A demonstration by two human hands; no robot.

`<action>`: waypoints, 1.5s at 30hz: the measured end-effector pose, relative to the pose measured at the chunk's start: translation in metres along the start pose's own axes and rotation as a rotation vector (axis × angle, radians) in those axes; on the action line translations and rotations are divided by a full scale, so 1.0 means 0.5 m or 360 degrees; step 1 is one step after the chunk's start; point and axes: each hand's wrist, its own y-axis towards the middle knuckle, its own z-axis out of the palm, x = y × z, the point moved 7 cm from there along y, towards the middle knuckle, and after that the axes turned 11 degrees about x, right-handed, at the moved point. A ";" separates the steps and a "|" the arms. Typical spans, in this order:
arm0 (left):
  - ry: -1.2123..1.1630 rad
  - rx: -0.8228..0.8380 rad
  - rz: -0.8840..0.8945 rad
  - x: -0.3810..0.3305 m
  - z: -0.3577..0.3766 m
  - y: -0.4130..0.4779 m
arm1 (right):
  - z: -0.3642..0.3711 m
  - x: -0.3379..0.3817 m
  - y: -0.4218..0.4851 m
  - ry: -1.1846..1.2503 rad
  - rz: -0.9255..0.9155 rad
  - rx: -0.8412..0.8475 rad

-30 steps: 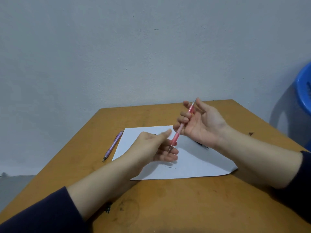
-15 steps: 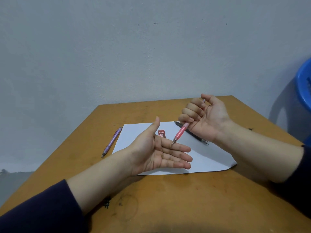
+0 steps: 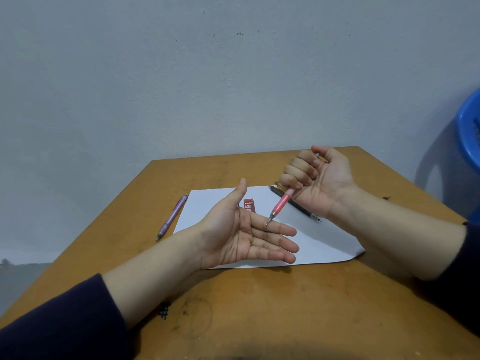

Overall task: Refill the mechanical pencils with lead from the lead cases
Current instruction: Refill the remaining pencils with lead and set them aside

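Three mechanical pencils: pink pencil [image 3: 281,205], purple pencil [image 3: 172,219], black pencil [image 3: 275,190]. One lead case [image 3: 250,206], red. One paper sheet [image 3: 324,242], white; one table [image 3: 285,307].

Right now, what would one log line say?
right hand grip: holds pink pencil, tip down | left hand grip: open, palm up | lead case: on paper
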 end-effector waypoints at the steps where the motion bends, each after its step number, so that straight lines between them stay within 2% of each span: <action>1: -0.0003 0.0002 0.0002 0.000 0.000 -0.001 | 0.000 0.001 0.000 0.0007 -0.0007 -0.0001; 32: -0.0018 -0.0023 0.0020 -0.003 -0.005 -0.003 | 0.001 -0.002 0.006 0.0051 0.0009 -0.0015; 41: 0.0260 -0.0366 0.0289 -0.028 -0.031 -0.009 | 0.015 -0.006 0.008 -0.0078 0.0011 0.0003; 45: 0.0306 -0.0434 0.0355 -0.032 -0.035 -0.009 | 0.013 -0.011 0.010 -0.0285 0.0057 -0.0026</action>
